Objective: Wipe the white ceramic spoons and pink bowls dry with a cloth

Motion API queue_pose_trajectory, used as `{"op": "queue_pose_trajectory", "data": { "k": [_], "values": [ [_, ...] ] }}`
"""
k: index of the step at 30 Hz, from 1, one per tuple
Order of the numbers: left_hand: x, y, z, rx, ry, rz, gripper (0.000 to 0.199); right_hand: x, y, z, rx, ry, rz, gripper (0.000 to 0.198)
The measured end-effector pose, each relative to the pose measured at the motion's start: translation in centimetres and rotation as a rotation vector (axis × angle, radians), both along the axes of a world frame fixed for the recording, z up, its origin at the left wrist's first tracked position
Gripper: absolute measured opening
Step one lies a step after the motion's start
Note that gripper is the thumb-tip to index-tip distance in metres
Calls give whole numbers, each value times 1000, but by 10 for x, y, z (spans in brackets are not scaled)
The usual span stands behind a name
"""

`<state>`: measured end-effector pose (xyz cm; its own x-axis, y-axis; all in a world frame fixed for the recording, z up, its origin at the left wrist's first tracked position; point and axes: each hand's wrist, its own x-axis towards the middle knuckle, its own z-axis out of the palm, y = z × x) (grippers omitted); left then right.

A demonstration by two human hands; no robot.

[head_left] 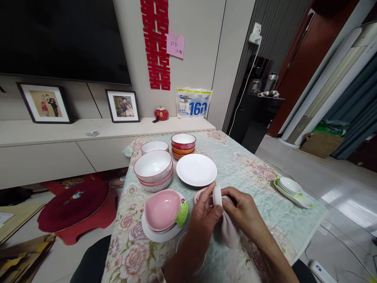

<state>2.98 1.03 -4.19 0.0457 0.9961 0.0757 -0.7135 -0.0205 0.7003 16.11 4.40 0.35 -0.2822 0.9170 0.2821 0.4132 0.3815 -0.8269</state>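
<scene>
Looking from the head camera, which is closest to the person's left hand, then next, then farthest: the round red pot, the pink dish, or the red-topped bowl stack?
From the left hand:
1. Pink dish, just to its left.
2. Red-topped bowl stack, farther back on the table.
3. Round red pot, on the shelf beyond.
</scene>
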Motion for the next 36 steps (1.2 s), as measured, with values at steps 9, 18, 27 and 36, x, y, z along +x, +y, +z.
{"op": "queue_pose_trajectory", "data": {
  "k": [9, 18, 27, 36],
  "values": [
    [-1, 0, 5, -18, -50, -27, 58, 1, -3, 1, -384, 477, 136, 23],
    [-2, -1, 17, -107, -72, -77, 45, 11, 1, 5, 218, -153, 284, 22],
    [4, -3, 12, -45, -68, -123, 34, -4, 5, -12, 729, -249, 4, 20],
    [1, 5, -14, 128, 165, 83, 56, 0, 3, -9, 70, -173, 50, 14]
  ]
}}
